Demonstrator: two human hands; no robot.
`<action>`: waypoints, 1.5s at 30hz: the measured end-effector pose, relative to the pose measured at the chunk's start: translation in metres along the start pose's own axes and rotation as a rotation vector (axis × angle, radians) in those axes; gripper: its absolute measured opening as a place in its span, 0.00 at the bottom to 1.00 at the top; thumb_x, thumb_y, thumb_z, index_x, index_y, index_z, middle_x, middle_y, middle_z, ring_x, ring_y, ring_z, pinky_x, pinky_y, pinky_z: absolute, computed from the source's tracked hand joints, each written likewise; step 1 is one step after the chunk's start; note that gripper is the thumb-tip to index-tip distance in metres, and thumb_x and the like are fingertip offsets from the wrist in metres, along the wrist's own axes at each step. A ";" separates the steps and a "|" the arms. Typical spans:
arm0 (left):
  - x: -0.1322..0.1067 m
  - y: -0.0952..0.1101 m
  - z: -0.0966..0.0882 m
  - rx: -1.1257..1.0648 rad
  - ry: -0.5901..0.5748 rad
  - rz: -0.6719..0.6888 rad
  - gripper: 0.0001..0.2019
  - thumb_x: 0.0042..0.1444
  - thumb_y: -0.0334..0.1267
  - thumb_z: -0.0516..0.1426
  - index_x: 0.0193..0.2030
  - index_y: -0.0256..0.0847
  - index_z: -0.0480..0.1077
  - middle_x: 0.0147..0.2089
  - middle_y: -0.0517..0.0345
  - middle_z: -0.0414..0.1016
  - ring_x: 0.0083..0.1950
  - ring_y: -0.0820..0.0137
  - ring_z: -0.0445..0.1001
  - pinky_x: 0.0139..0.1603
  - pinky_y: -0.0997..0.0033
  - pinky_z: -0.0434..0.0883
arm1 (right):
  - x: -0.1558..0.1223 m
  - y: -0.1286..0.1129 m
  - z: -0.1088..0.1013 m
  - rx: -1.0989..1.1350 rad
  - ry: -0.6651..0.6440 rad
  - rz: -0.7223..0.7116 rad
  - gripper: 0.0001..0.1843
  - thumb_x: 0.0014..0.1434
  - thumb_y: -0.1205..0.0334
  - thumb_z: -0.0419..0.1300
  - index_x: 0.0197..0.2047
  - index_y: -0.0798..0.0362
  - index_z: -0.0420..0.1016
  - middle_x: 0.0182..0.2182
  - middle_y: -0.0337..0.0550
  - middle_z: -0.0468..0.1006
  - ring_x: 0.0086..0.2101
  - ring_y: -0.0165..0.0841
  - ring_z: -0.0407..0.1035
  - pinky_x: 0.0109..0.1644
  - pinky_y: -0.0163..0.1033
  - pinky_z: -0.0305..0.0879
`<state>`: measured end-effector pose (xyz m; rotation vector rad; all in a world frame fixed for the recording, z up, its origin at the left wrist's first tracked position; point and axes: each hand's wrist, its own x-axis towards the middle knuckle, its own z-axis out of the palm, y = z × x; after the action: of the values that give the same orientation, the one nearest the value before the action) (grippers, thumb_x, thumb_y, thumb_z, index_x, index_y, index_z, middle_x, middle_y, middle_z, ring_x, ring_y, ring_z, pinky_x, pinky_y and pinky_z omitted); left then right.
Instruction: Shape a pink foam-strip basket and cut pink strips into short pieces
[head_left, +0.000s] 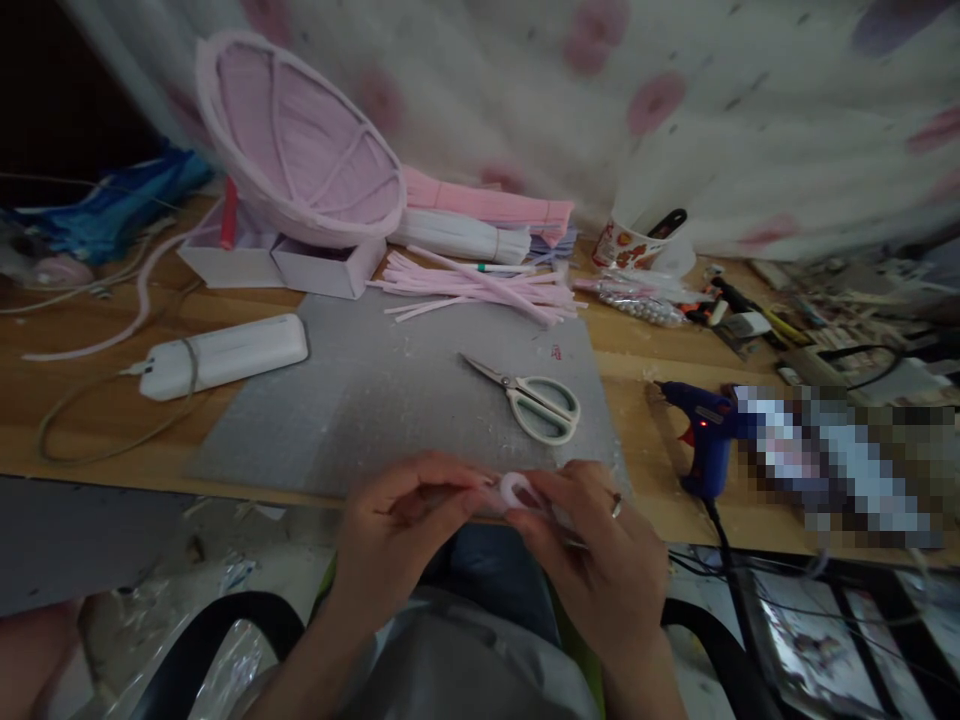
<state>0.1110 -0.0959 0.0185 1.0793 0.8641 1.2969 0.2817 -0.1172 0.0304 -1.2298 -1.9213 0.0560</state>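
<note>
Left hand (pixel 401 515) and right hand (pixel 592 545) pinching pink loop (pixel 516 490), fingers curled. At mat (pixel 375 400) near edge; scissors (pixel 536 400) just beyond.

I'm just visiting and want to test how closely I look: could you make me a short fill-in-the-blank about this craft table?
1. Both hands, the left hand and the right hand, pinch a small pink ____ between their fingertips.
2. The scissors lie on the grey ____.
3. The glue gun to the right of the mat is coloured ____.
4. The pink woven basket leans on white ____.

Missing words: loop; mat; blue; boxes
</note>
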 end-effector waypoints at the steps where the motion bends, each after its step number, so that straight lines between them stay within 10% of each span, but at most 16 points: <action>1: -0.001 0.000 0.001 0.022 0.005 0.017 0.11 0.55 0.27 0.64 0.35 0.52 0.81 0.36 0.66 0.83 0.39 0.75 0.80 0.40 0.80 0.76 | 0.000 -0.001 -0.001 0.018 -0.022 0.006 0.07 0.70 0.59 0.56 0.47 0.51 0.72 0.30 0.40 0.77 0.30 0.31 0.72 0.36 0.35 0.68; 14: -0.002 -0.009 0.002 0.074 0.141 0.092 0.06 0.60 0.29 0.60 0.37 0.45 0.77 0.35 0.64 0.80 0.37 0.74 0.80 0.42 0.78 0.77 | -0.007 -0.007 0.009 0.178 -0.132 0.191 0.12 0.70 0.68 0.49 0.49 0.49 0.72 0.31 0.37 0.78 0.30 0.29 0.74 0.33 0.32 0.67; 18: 0.002 -0.005 -0.036 0.022 0.300 0.159 0.03 0.57 0.36 0.65 0.39 0.47 0.78 0.34 0.67 0.79 0.33 0.75 0.79 0.39 0.75 0.80 | -0.031 -0.018 0.021 0.255 -0.545 0.281 0.13 0.69 0.66 0.52 0.36 0.51 0.76 0.28 0.38 0.79 0.30 0.30 0.75 0.34 0.32 0.68; 21: -0.004 0.016 -0.077 -0.006 0.367 0.233 0.06 0.50 0.37 0.70 0.34 0.46 0.79 0.32 0.70 0.79 0.29 0.77 0.77 0.36 0.75 0.81 | -0.048 -0.027 0.034 0.154 -0.907 0.290 0.12 0.64 0.70 0.58 0.48 0.54 0.79 0.45 0.50 0.82 0.43 0.41 0.78 0.45 0.41 0.74; 25: -0.027 0.037 -0.098 0.219 0.655 0.246 0.08 0.56 0.31 0.65 0.39 0.52 0.77 0.34 0.77 0.81 0.36 0.78 0.78 0.47 0.77 0.77 | -0.040 -0.030 0.041 0.260 -0.903 0.348 0.20 0.63 0.69 0.59 0.58 0.54 0.73 0.52 0.52 0.80 0.51 0.44 0.76 0.54 0.47 0.73; 33: -0.050 -0.005 -0.055 0.252 0.100 -0.081 0.06 0.51 0.27 0.63 0.31 0.44 0.78 0.30 0.60 0.82 0.31 0.71 0.80 0.33 0.75 0.75 | -0.029 -0.039 0.049 0.668 -0.727 0.399 0.08 0.67 0.63 0.53 0.39 0.51 0.74 0.33 0.39 0.81 0.33 0.31 0.76 0.38 0.34 0.72; 45: -0.073 -0.015 -0.041 0.290 0.033 0.075 0.05 0.55 0.31 0.63 0.33 0.45 0.80 0.31 0.58 0.82 0.33 0.69 0.77 0.37 0.71 0.73 | -0.041 -0.031 0.024 0.590 -0.651 0.346 0.15 0.71 0.54 0.50 0.37 0.48 0.74 0.30 0.38 0.78 0.32 0.32 0.74 0.35 0.33 0.71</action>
<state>0.0687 -0.1622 -0.0138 1.3305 1.0684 1.2794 0.2500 -0.1559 0.0036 -1.1836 -1.9547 1.2432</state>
